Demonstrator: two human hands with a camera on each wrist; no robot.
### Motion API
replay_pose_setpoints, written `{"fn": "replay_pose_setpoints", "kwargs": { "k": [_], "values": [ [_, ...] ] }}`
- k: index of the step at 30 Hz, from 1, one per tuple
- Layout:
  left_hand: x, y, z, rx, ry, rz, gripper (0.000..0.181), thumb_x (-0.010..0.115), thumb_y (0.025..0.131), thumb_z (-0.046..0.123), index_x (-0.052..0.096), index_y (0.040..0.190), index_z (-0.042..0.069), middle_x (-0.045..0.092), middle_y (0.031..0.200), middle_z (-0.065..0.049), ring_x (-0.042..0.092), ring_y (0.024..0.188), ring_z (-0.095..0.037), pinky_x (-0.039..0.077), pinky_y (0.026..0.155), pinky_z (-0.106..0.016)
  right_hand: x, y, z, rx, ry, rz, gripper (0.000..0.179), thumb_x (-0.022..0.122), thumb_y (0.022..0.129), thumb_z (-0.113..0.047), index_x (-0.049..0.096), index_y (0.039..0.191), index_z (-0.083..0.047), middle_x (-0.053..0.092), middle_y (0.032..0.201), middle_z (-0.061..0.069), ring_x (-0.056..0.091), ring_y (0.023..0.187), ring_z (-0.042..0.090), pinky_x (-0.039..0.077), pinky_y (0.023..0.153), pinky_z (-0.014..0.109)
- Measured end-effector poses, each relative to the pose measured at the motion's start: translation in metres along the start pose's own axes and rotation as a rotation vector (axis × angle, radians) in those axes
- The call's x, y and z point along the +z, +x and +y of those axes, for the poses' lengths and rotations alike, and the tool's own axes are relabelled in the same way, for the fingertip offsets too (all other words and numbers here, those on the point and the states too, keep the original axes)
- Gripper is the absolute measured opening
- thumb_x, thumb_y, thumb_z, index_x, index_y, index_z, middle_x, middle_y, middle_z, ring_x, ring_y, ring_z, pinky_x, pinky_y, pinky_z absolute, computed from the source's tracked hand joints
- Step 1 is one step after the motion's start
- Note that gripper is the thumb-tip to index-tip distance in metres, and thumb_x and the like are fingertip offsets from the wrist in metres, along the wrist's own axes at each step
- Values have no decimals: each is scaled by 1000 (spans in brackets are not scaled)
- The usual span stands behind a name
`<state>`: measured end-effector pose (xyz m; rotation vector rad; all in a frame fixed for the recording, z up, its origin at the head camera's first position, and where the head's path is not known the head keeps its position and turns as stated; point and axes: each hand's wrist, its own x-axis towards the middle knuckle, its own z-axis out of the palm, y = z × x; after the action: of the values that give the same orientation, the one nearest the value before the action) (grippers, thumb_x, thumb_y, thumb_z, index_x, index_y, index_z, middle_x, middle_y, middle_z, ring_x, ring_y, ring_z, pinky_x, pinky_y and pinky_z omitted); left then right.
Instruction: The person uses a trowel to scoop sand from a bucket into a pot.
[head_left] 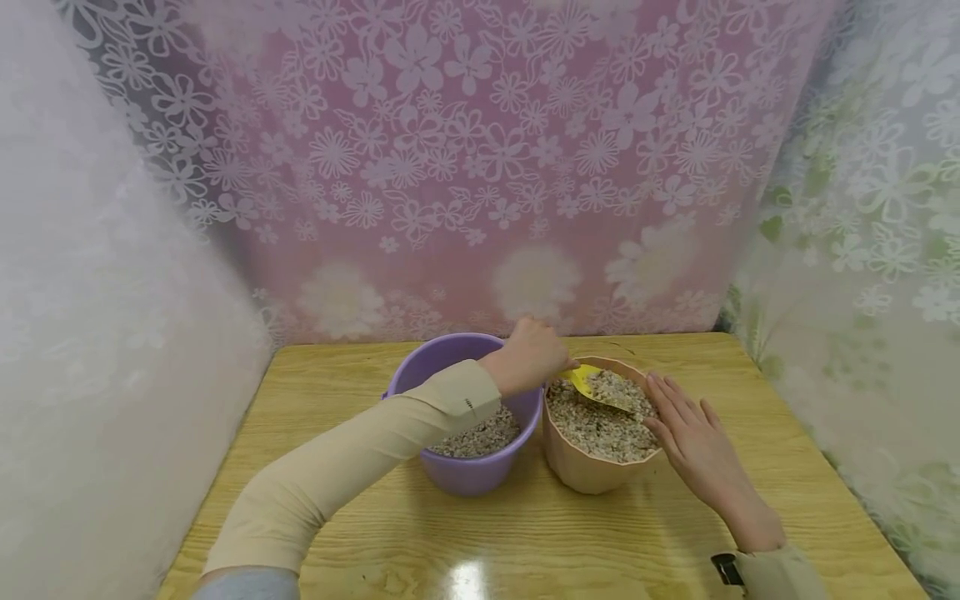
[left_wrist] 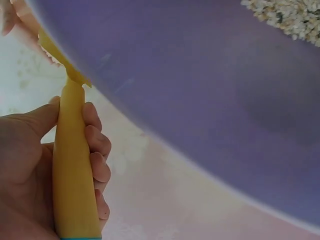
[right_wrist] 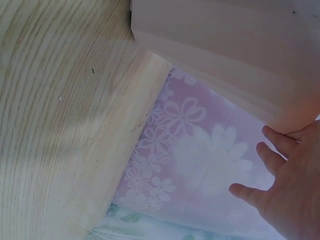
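My left hand [head_left: 531, 357] grips the yellow handle [left_wrist: 75, 165] of a small hand trowel [head_left: 581, 380], reaching across a purple bucket [head_left: 474, 478]. The trowel's blade lies in pale gravel [head_left: 603, 429] that fills a peach-coloured faceted pot [head_left: 581, 469] nearly to the rim; some gravel sits on the blade. On the pot's right side, my right hand [head_left: 697, 450] touches the rim with its fingers extended. The right wrist view shows that hand [right_wrist: 292, 187] with spread fingers against the pot's outer wall [right_wrist: 225, 50]. More gravel [head_left: 483, 435] lies low inside the bucket, partly hidden by my left forearm.
Bucket and pot stand side by side on a wood-grain table [head_left: 360, 533]. Behind the table's far edge hangs a pink floral curtain [head_left: 480, 167]. Pale sheets [head_left: 112, 292] flank the left side, and floral ones [head_left: 862, 275] the right.
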<state>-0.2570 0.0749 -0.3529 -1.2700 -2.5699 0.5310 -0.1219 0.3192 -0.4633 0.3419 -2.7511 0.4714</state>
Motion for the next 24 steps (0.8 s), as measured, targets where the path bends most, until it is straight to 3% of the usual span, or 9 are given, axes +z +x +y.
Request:
{"fn": "replay_pose_setpoints", "kwargs": {
  "k": [4,11,17,24],
  "values": [
    [-6,5,3,21,18,10,60,42,106,54,34,56,21,23,55,6,22,56,-10,19,56,-25,1,0,0,4,0,3,64,50,108,-32,22,162,-13,26,166,10,18,155,25,7,121,59],
    [-14,4,2,41,51,17,60,45,104,56,35,56,21,22,52,6,21,50,-8,19,49,-23,-1,0,-2,13,14,7,63,49,108,-31,23,162,-13,28,165,12,20,154,27,11,119,63],
    [-16,2,-2,17,51,-7,53,48,102,58,47,60,24,30,50,8,26,47,-6,22,44,-21,0,1,-2,15,16,5,62,49,108,-32,24,162,-12,28,165,12,21,154,29,11,118,64],
    [-26,-5,-5,-8,81,-9,59,53,99,60,36,56,22,22,50,6,16,44,-7,15,42,-21,0,1,-1,13,19,15,62,49,108,-31,25,161,-12,29,165,12,22,154,28,13,117,66]
  ]
}}
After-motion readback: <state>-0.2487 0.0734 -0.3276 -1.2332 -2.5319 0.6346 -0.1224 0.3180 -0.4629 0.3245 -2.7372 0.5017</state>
